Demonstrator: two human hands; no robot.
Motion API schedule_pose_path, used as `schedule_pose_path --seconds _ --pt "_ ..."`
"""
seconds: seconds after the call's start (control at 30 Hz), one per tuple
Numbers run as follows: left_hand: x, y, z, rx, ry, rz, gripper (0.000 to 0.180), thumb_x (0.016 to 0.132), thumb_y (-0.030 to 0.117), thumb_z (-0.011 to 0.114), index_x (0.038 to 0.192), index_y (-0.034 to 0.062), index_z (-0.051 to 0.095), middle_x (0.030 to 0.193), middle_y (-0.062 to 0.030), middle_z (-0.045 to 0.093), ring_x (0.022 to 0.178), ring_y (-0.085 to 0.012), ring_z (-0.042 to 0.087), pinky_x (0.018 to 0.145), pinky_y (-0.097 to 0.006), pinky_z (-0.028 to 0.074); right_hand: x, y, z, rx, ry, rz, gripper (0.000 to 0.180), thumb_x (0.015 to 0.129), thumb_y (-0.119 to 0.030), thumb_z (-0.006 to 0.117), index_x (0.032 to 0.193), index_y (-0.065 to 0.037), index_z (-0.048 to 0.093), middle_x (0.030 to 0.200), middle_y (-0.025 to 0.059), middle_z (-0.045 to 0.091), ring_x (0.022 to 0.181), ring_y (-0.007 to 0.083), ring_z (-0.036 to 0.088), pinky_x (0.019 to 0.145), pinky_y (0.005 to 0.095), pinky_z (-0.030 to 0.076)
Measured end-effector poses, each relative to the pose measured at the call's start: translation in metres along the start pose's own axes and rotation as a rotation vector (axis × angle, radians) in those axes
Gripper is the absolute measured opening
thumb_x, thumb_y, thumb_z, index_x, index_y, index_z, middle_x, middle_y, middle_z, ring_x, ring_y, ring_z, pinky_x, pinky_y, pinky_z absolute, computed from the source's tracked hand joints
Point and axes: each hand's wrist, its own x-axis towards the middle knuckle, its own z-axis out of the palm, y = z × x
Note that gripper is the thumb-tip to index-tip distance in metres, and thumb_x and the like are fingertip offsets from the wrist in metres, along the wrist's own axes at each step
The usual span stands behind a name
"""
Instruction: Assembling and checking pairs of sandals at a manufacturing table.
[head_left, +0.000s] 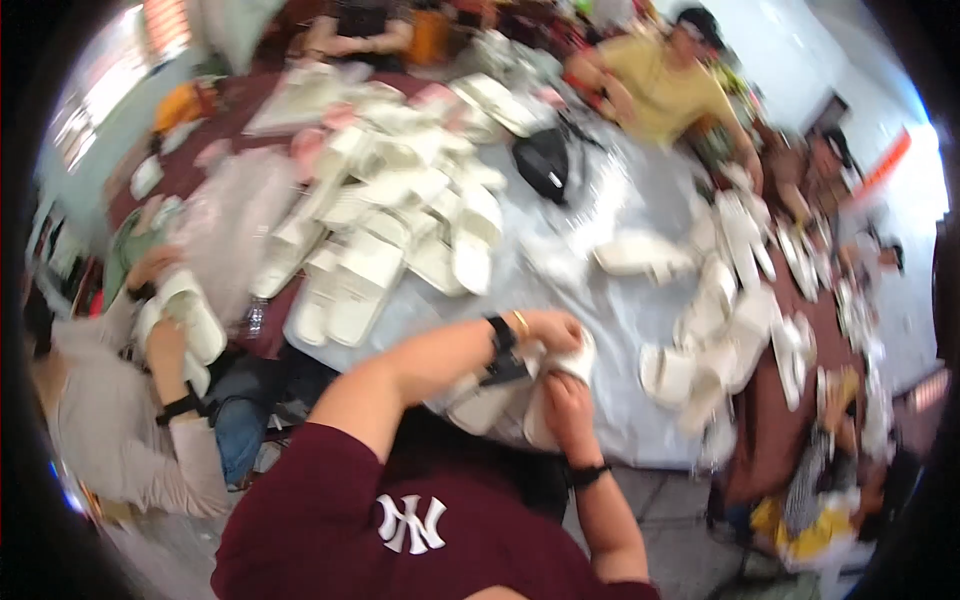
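Observation:
In front of me, at the near edge of the table, a white slide sandal (574,362) stands tilted between my two hands. My left hand (552,330) is closed at its upper end, with the fingers curled in. Lower down, my right hand (569,408) grips the same sandal, its fingers wrapped round the side. Part of the sandal is hidden behind the hands, and motion blurs the fingertips. Under my left wrist lies another white slide sandal (485,402), partly covered by the forearm. I wear dark bands on both wrists.
A heap of white sandals (390,190) covers the table's left half; more sandals (715,340) lie to the right. Clear plastic sheeting (610,310) spreads between them, with a black pouch (541,164) farther back. A co-worker (150,400) on the left holds sandals; others sit around the table.

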Motion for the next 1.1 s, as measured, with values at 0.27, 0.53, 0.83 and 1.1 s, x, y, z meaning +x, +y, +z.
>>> schedule_pose_path --seconds 0.27,0.53,0.83,1.1 --pt "0.015 0.003 0.03 0.166 0.364 0.178 0.023 0.071 0.018 0.063 0.086 0.0002 0.066 0.082 -0.0124 0.067 0.071 -0.0207 0.061 0.065 -0.033 0.048 -0.015 -0.007 -0.011 0.081 0.013 0.036 0.02 0.076 0.006 0.052 0.094 0.001 0.061 0.099 0.019 0.062 0.093 0.0367 0.059 0.081 0.0421 0.047" --pt "-0.01 0.026 0.032 0.214 0.585 0.446 0.018 0.07 0.017 0.065 0.077 0.0 0.064 0.074 -0.0145 0.063 0.07 -0.0273 0.061 0.063 -0.037 0.047 0.008 0.023 -0.022 0.287 0.438 0.364 0.017 0.087 0.0 0.05 0.1 0.005 0.06 0.097 0.0138 0.063 0.087 0.0247 0.06 0.079 0.0331 0.047" --pt "-0.041 0.034 0.045 0.091 0.488 0.348 0.015 0.074 0.014 0.064 0.078 -0.0004 0.061 0.08 -0.0127 0.06 0.075 -0.0247 0.059 0.066 -0.034 0.045 0.027 0.051 -0.013 0.797 0.221 0.576 0.019 0.092 -0.006 0.049 0.106 0.004 0.059 0.096 0.0075 0.062 0.086 0.0126 0.057 0.077 0.0254 0.047" --pt "-0.038 0.028 0.042 0.072 0.46 0.391 0.021 0.073 0.017 0.067 0.084 -0.0006 0.063 0.079 -0.0133 0.062 0.074 -0.023 0.061 0.064 -0.033 0.048 0.033 0.051 -0.01 0.95 0.189 0.554 0.016 0.091 -0.007 0.053 0.102 0.003 0.059 0.095 0.0072 0.062 0.083 0.0125 0.057 0.075 0.0257 0.047"
